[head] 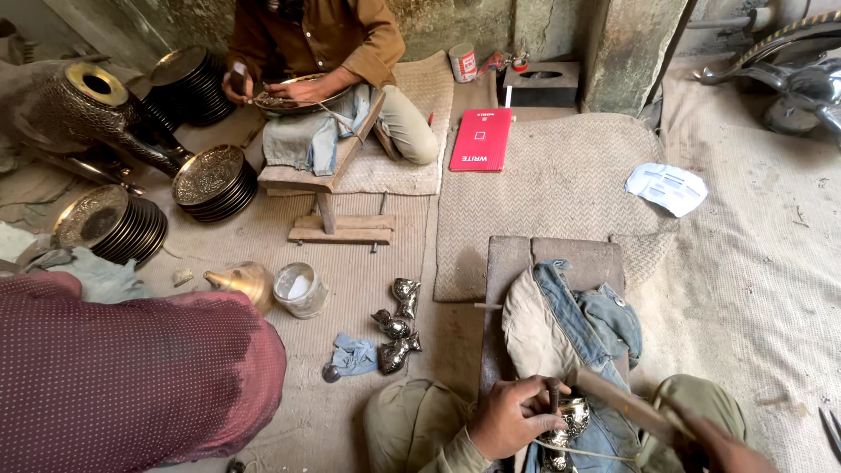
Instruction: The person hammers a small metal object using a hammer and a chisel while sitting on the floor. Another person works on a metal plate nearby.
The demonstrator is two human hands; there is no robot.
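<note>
My left hand (510,415) grips a thin dark chisel (554,396), its tip set on a small shiny metal piece (569,419). That piece rests on denim cloth (585,317) draped over a wooden block (561,254) between my knees. My right hand (720,447) holds a wooden-handled hammer (624,401), angled toward the chisel from the right and blurred. Three similar small metal pieces (396,328) lie on the floor to the left, beside a blue rag (354,354).
A person in a brown shirt (317,35) sits opposite, working a metal plate on a wooden stand (333,188). Stacks of engraved plates (214,182) and a large embossed vessel (88,105) stand at left. A maroon-sleeved person (131,377) is close left. A red notebook (481,138) lies on matting.
</note>
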